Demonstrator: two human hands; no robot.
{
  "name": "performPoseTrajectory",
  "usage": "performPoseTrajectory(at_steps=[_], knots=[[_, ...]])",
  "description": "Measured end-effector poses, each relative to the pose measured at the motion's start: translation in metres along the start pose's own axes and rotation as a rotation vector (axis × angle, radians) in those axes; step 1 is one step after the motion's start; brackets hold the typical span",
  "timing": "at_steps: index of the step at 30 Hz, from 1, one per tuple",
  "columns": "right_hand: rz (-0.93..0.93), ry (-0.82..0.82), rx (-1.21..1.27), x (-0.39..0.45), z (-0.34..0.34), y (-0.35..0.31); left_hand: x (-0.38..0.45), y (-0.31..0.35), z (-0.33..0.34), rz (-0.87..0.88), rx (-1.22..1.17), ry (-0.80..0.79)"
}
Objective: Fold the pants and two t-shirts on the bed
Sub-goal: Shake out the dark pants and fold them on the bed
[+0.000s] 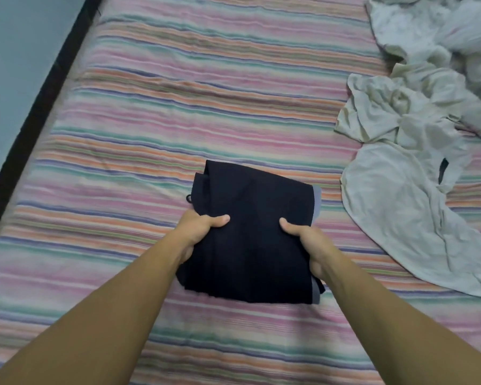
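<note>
Already folded into a compact rectangle, the dark navy pants (250, 234) lay on the striped bed (178, 93), gripped by left hand (199, 234) and right hand (310, 245); the crumpled white t-shirts (417, 120) seemed next.

Pale blue wall (9, 65) and dark bed frame edge (36, 107) at left.

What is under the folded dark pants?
The striped bedsheet shows all around the dark pants, held by the left hand and right hand. Anything directly beneath is covered.
</note>
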State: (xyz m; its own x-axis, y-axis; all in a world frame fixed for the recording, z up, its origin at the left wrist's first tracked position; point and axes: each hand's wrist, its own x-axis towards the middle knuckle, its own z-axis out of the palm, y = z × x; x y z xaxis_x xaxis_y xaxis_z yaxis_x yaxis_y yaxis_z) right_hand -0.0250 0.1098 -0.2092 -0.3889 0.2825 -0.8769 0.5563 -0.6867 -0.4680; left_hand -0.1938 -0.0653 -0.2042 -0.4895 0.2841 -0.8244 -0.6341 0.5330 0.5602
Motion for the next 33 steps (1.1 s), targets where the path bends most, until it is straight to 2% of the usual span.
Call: performPoseTrajectory(at_steps=[6,13,20,24,27,28,30,31,32,33], knots=[[-0.001,-0.013,0.087,-0.04,0.054,-0.001,-0.038,0.027,-0.061,0.033,0.048,0.022],[-0.036,-0.069,0.087,-0.083,0.183,0.001,-0.09,0.059,-0.196,0.075,0.083,0.103],[-0.013,-0.143,0.015,-0.073,0.289,0.027,-0.094,0.041,-0.3,0.07,0.086,0.207],[-0.078,-0.042,-0.095,-0.042,0.311,0.052,-0.063,0.01,-0.325,0.041,0.041,0.259],[-0.157,0.041,-0.259,-0.023,0.311,0.069,-0.035,-0.014,-0.323,0.109,0.062,0.427],[-0.192,0.069,-0.339,-0.022,0.309,0.071,-0.026,-0.02,-0.318,0.125,0.196,0.532],[-0.347,0.147,-0.643,-0.024,0.303,0.074,-0.026,-0.026,-0.3,0.132,0.632,0.713],[-0.465,0.173,-0.895,-0.028,0.3,0.075,-0.03,-0.029,-0.287,0.203,0.827,0.739],[-0.596,0.165,-1.171,-0.033,0.298,0.076,-0.034,-0.034,-0.272,0.305,0.982,0.694],[-0.702,0.104,-1.404,-0.037,0.298,0.076,-0.035,-0.04,-0.26,0.383,1.108,0.581]])
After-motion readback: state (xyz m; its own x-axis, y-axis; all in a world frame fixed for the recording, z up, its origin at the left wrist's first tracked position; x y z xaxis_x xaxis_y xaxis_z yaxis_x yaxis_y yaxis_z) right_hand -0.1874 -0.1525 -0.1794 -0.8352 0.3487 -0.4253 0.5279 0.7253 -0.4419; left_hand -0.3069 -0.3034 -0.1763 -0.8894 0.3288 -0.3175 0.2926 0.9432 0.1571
